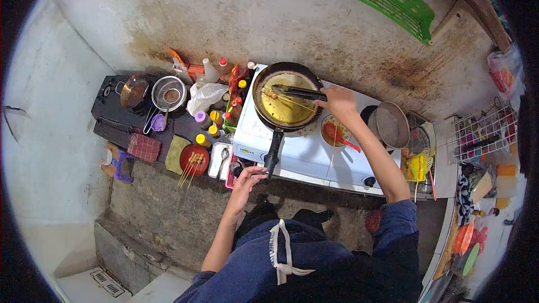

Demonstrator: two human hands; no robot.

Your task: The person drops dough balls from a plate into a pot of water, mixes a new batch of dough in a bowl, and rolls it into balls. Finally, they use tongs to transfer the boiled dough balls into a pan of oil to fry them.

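My right hand (338, 101) is closed round black tongs (300, 92), whose tips reach into the frying pan (289, 116) on the white stove (303, 151). At the tips, small browned food pieces (270, 95) on thin skewers lie in yellow liquid. My left hand (247, 183) is beside the end of the pan's black handle (274, 154), its fingers apart and partly curled. An orange-red bowl (336, 133) with sauce, a red spoon and a skewer stands right of the pan. Several skewers of food (195, 159) rest on a red plate (187, 168) at the left.
Left of the stove are bottles (216, 116), a white tray (213, 169) with a spoon, a strainer (169, 91) and a dark pot (135, 92). A large pot (392, 126) stands at the stove's right. A wire rack (484, 132) hangs at the far right.
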